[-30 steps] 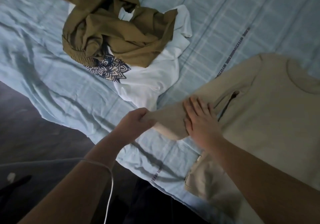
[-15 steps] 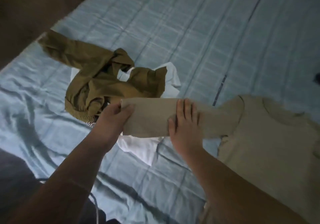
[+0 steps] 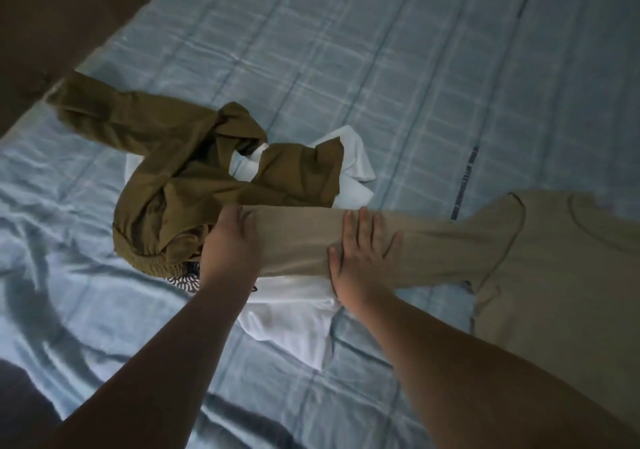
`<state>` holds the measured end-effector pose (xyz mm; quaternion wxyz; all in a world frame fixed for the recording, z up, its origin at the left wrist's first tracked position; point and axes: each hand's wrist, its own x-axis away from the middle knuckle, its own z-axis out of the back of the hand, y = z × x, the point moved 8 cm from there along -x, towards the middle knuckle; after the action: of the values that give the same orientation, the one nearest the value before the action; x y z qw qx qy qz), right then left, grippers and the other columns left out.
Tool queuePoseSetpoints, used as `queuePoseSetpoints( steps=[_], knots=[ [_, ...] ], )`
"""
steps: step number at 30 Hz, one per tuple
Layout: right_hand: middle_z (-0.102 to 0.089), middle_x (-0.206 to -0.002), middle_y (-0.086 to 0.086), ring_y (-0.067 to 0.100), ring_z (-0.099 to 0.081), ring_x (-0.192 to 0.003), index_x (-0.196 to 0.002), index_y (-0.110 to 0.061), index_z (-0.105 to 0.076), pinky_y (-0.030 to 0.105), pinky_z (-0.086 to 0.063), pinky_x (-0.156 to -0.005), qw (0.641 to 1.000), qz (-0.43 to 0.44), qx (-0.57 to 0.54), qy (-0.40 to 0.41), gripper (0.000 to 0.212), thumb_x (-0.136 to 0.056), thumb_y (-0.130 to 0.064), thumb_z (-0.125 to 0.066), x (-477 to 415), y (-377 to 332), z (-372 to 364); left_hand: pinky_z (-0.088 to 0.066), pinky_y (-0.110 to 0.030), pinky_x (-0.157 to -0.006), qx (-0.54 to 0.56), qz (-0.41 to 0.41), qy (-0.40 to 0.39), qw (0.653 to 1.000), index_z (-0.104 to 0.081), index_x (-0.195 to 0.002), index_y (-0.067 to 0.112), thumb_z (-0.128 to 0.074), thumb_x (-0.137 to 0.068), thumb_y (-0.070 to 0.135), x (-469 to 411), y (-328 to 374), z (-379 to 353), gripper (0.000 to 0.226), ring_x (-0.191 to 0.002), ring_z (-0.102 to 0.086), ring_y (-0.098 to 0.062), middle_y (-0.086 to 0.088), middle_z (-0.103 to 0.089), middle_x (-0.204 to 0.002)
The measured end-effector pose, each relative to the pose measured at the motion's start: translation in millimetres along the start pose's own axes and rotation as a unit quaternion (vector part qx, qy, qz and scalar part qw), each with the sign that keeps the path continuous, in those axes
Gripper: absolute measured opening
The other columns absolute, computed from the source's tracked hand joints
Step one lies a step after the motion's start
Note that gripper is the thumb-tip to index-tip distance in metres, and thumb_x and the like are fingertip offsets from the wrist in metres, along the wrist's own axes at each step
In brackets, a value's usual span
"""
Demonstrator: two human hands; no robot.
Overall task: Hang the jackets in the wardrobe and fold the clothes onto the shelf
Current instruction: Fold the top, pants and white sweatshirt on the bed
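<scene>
The bed (image 3: 398,67) was covered by a pale blue checked sheet (image 3: 69,240), smooth toward the far side and rumpled along the near left, where it met the dark floor (image 3: 52,15). An olive-brown garment (image 3: 180,178) lay crumpled in a heap on the left part, one end trailing out to the bed's edge. It sat partly on top of a white T-shirt (image 3: 291,324), which lay on the sheet and showed a dark print, perhaps a floral one, at its left side. A beige top (image 3: 561,275) lay spread flat on the right, its sleeve stretched leftward across the white T-shirt.
</scene>
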<state>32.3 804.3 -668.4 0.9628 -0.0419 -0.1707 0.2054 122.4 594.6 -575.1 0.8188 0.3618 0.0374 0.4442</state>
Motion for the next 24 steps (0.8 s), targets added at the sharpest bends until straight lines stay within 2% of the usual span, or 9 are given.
queuePoseSetpoints(
  steps=[4, 9, 11, 13, 15, 18, 20, 22, 24],
  knots=[
    [0.012, -0.165, 0.003, 0.030, 0.009, -0.151, -0.157, -0.025, 0.007, 0.063, 0.004, -0.117, 0.998, 0.014, -0.014, -0.061, 0.072, -0.092, -0.056, -0.002, -3.9, -0.7, 6.4, -0.032, -0.030, -0.061, 0.044, 0.004, 0.013, 0.999, -0.051, -0.091, 0.013, -0.049, -0.101, 0.028, 15.5, 20.7, 9.2, 0.018, -0.066, -0.046, -0.011, 0.005, -0.051, -0.076],
    [-0.034, -0.157, 0.008, 0.025, -0.030, -0.144, -0.150, -0.015, -0.034, 0.046, -0.026, -0.118, 0.963, 0.035, -0.265, 0.041, 0.059, -0.095, -0.039, -0.029, 19.9, 23.7, 71.3, -0.058, -0.041, -0.054, 0.139, 0.027, -0.064, 0.988, -0.058, -0.091, 0.014, -0.052, -0.100, 0.037, 43.6, 63.2, -7.7, 0.025, -0.071, -0.060, -0.025, -0.012, -0.060, -0.085],
    [-0.060, -0.132, 0.001, 0.015, -0.055, -0.123, -0.130, -0.018, -0.057, 0.035, -0.042, -0.106, 0.877, -0.045, -0.475, 0.065, 0.033, -0.099, -0.022, -0.045, 34.4, 50.7, 93.7, -0.054, -0.030, -0.056, 0.174, 0.010, -0.090, 0.981, -0.061, -0.091, 0.017, -0.054, -0.099, 0.033, 61.2, 87.3, -26.8, 0.020, -0.067, -0.060, -0.014, -0.005, -0.063, -0.081],
    [-0.070, -0.108, 0.006, 0.019, -0.068, -0.099, -0.110, -0.015, -0.064, 0.034, -0.053, -0.088, 0.714, -0.136, -0.686, 0.008, 0.019, -0.101, -0.014, -0.047, 45.5, 73.8, 94.2, -0.047, -0.023, -0.056, 0.204, -0.019, -0.127, 0.970, -0.063, -0.089, 0.015, -0.056, -0.100, 0.027, 83.2, 115.0, -54.3, 0.017, -0.061, -0.055, -0.003, 0.004, -0.063, -0.072],
    [-0.071, -0.107, 0.018, 0.026, -0.071, -0.094, -0.110, -0.007, -0.063, 0.037, -0.056, -0.080, 0.568, -0.182, -0.800, -0.063, 0.030, -0.105, -0.025, -0.040, 54.3, 93.0, 92.2, -0.049, -0.025, -0.064, 0.233, -0.030, -0.184, 0.954, -0.064, -0.091, 0.017, -0.055, -0.100, 0.023, 106.5, 136.4, -91.0, 0.014, -0.065, -0.059, -0.003, 0.009, -0.065, -0.072],
    [-0.065, -0.121, 0.024, 0.031, -0.065, -0.108, -0.126, 0.003, -0.058, 0.041, -0.051, -0.089, 0.446, -0.188, -0.866, -0.121, 0.061, -0.103, -0.047, -0.032, 64.5, 128.7, 94.2, -0.052, -0.032, -0.088, 0.252, -0.028, -0.264, 0.931, -0.066, -0.109, 0.026, -0.053, -0.099, 0.026, 140.8, 162.0, -145.1, 0.016, -0.092, -0.066, -0.011, 0.006, -0.071, -0.101],
    [-0.062, -0.116, 0.028, 0.035, -0.061, -0.108, -0.124, 0.013, -0.056, 0.043, -0.049, -0.095, 0.425, -0.185, -0.881, -0.096, 0.062, -0.101, -0.043, -0.042, 69.3, 163.4, 98.8, -0.050, -0.030, -0.093, 0.254, -0.047, -0.297, 0.919, -0.063, -0.114, 0.031, -0.051, -0.093, 0.025, 163.2, 181.3, -174.9, 0.025, -0.095, -0.064, -0.005, 0.006, -0.069, -0.109],
    [-0.067, -0.097, 0.021, 0.028, -0.066, -0.089, -0.103, 0.009, -0.068, 0.035, -0.054, -0.082, 0.442, -0.190, -0.874, -0.065, 0.042, -0.093, -0.030, -0.055, 75.3, 203.8, 102.4, -0.047, -0.022, -0.094, 0.224, -0.095, -0.327, 0.913, -0.059, -0.116, 0.037, -0.050, -0.095, 0.006, 187.0, 204.4, -201.5, 0.038, -0.093, -0.062, 0.004, 0.008, -0.068, -0.111],
    [-0.068, -0.085, 0.014, 0.020, -0.066, -0.076, -0.093, 0.000, -0.068, 0.030, -0.054, -0.071, 0.536, -0.198, -0.820, -0.030, 0.020, -0.093, -0.014, -0.054, 84.8, 249.1, 109.0, -0.044, -0.013, -0.094, 0.174, -0.157, -0.353, 0.906, -0.056, -0.117, 0.042, -0.048, -0.095, -0.006, 212.4, 227.0, -226.7, 0.054, -0.097, -0.061, 0.010, 0.018, -0.066, -0.112]
  ],
)
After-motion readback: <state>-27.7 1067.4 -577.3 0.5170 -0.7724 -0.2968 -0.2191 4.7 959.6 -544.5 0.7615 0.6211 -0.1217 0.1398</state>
